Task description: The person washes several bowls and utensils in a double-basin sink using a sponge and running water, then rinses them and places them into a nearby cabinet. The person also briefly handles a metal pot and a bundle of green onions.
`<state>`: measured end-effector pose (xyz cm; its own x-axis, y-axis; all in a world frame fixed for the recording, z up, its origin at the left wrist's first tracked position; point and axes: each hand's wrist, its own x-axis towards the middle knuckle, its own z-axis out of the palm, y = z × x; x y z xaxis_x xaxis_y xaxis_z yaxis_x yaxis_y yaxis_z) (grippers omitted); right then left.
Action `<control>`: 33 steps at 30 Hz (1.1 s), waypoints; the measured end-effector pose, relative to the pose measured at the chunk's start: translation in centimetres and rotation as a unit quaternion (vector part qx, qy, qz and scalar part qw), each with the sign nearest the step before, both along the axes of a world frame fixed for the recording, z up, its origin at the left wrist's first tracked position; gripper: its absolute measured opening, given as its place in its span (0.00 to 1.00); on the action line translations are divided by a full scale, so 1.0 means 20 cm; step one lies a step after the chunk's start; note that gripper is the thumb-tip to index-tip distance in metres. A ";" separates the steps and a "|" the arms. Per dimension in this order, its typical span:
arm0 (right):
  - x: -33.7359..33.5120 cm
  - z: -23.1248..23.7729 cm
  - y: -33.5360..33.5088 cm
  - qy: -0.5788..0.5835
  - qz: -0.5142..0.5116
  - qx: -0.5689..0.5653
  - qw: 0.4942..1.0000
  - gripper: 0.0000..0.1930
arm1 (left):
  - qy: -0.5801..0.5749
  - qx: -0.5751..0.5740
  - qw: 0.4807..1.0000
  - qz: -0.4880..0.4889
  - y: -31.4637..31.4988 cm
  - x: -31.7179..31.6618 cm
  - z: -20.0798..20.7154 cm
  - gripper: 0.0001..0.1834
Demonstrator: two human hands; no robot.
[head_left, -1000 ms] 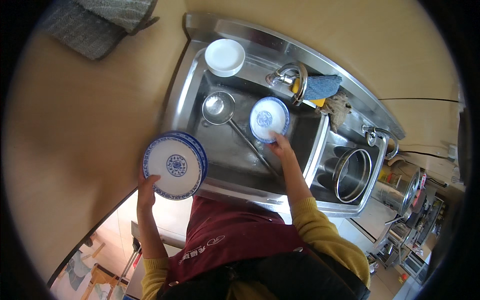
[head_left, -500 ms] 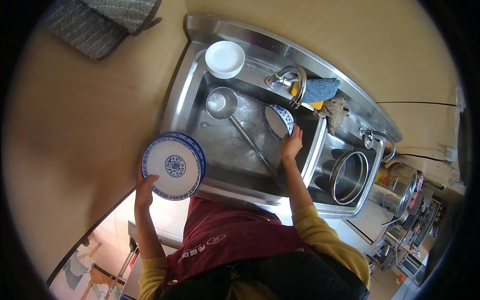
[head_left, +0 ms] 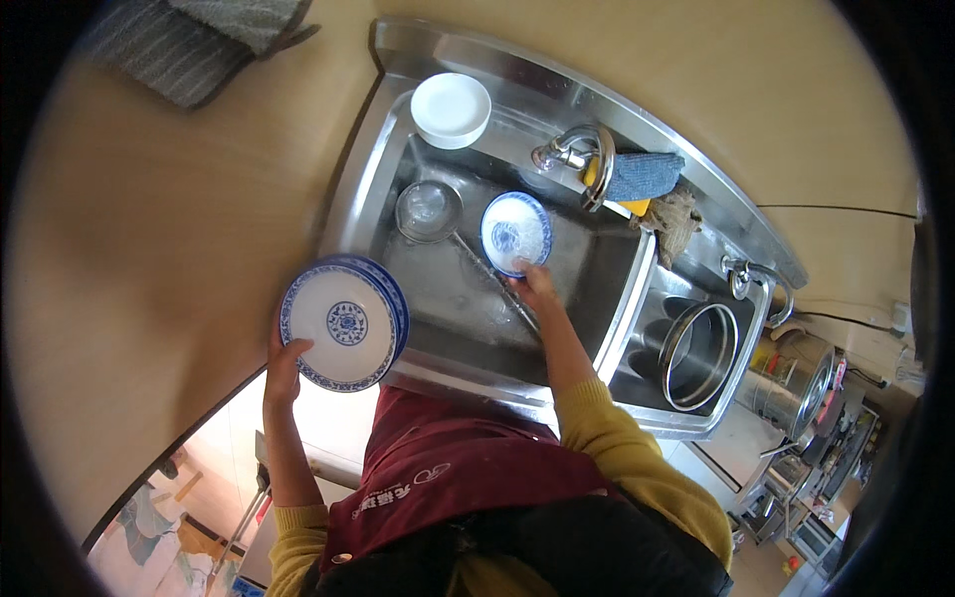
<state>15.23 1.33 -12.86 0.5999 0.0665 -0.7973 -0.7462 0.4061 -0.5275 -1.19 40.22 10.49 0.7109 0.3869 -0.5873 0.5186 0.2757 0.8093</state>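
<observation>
My left hand (head_left: pixel 285 370) grips a stack of white plates with blue patterned rims (head_left: pixel 325 320), its thumb over the top plate's edge. The stack is at the sink's near left corner. Over the large basin (head_left: pixel 587 289), my right hand (head_left: pixel 535 286) is closed on the near rim of a blue-and-white bowl (head_left: pixel 516 232), whose inside faces up and looks wet. Left of that bowl lies a long-handled metal ladle (head_left: pixel 430 211) in the basin, its handle running under my right hand.
White dishes (head_left: pixel 451 107) are stacked on the sink's back left ledge. A curved faucet (head_left: pixel 600 164) stands behind the basin, beside a blue-grey cloth (head_left: pixel 645 176) and a brownish rag (head_left: pixel 673 221). A steel pot (head_left: pixel 699 355) sits in the smaller right basin, near a second faucet (head_left: pixel 761 279).
My right hand has moved left with the bowl and turned it from its side to face upward. The ladle's head has shifted slightly. My left hand still holds the plates in nearly the same place.
</observation>
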 end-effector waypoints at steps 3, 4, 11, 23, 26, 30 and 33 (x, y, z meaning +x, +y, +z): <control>-0.05 0.19 -0.11 0.002 0.103 -0.081 0.991 0.16 | -0.008 -0.001 1.000 -0.008 0.00 0.00 0.00 0.43; -0.07 0.27 -0.14 -0.025 0.125 -0.190 0.973 0.18 | -0.031 -0.004 0.999 -0.016 0.00 0.00 0.00 0.43; -0.06 0.44 -0.15 -0.263 0.149 -0.702 0.645 0.25 | -0.003 0.007 1.000 -0.006 -0.01 0.00 0.01 0.43; -0.10 0.21 0.08 0.027 -0.033 0.063 0.997 0.22 | -0.008 0.016 1.000 -0.009 -0.02 0.01 0.04 0.44; -0.15 0.47 -0.07 -0.023 0.094 -0.047 0.994 0.23 | -0.023 0.010 1.000 -0.010 -0.02 0.01 0.03 0.43; -0.15 0.77 -0.10 -0.333 0.222 -0.490 0.774 0.27 | -0.064 0.020 0.998 -0.017 -0.02 0.00 0.03 0.40; -0.16 1.01 -0.10 -0.458 0.249 -0.607 0.600 0.29 | -0.031 0.009 0.999 -0.018 -0.01 -0.02 0.02 0.36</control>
